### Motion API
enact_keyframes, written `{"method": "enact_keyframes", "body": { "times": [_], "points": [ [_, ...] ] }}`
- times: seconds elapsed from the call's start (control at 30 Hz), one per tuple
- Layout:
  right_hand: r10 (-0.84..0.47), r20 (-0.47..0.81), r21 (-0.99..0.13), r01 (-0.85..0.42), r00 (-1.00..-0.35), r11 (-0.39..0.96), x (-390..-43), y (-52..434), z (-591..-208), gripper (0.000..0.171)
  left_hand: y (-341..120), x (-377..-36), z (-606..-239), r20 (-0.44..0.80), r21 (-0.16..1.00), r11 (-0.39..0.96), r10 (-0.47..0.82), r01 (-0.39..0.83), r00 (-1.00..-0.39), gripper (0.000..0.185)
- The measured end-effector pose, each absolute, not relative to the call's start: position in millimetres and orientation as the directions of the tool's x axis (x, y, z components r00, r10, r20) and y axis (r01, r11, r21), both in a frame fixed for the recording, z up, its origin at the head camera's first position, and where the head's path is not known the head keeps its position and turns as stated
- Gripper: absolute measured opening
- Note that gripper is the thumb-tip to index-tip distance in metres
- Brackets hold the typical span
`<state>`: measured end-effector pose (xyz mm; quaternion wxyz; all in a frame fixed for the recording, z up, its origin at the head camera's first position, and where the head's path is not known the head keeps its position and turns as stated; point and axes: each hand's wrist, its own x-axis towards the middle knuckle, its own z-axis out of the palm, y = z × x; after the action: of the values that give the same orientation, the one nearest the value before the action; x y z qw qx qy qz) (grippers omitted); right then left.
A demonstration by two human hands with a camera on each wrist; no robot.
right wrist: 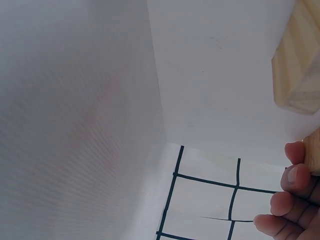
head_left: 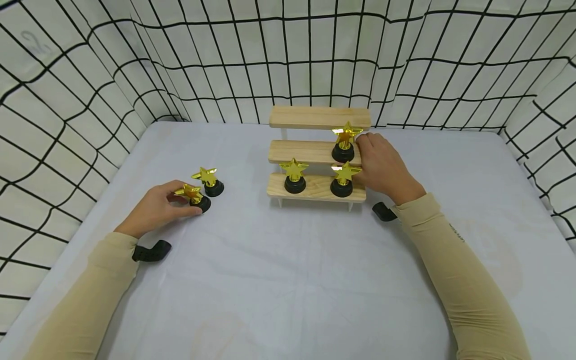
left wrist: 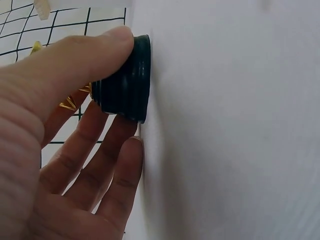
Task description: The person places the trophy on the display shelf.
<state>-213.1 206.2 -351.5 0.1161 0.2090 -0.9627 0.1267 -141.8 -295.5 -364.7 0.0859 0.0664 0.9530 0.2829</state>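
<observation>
My left hand (head_left: 157, 206) pinches the black base of a gold star trophy (left wrist: 125, 80), thumb on one side and fingers on the other. The base is close against the white table surface, with the star tilted left in the head view. A second star trophy (head_left: 213, 183) stands just behind it. At the right end of a three-tier wooden display stand (head_left: 319, 117), my right hand (head_left: 382, 162) grips the middle shelf's end, its fingertips at the board (right wrist: 312, 155). Beside those fingers a star trophy (head_left: 344, 145) stands on the middle shelf; its thumb is hidden.
On the lowest shelf stand a star trophy (head_left: 294, 177) at left and another trophy (head_left: 344, 181) at right. Black wire mesh (head_left: 288, 65) encloses the back and sides of the white-covered table (head_left: 288, 280). Each wrist carries a black strap piece (head_left: 153, 251).
</observation>
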Motion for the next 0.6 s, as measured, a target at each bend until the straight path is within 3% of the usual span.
{"method": "enact_keyframes", "body": {
  "times": [0.6],
  "points": [
    [-0.373,0.282,-0.202,-0.434,-0.884,0.878,-213.0,206.0,-351.0,0.060,-297.2,-140.9,-368.4,-0.108,0.594,0.801,0.167,0.071,-0.980,0.057]
  ]
}}
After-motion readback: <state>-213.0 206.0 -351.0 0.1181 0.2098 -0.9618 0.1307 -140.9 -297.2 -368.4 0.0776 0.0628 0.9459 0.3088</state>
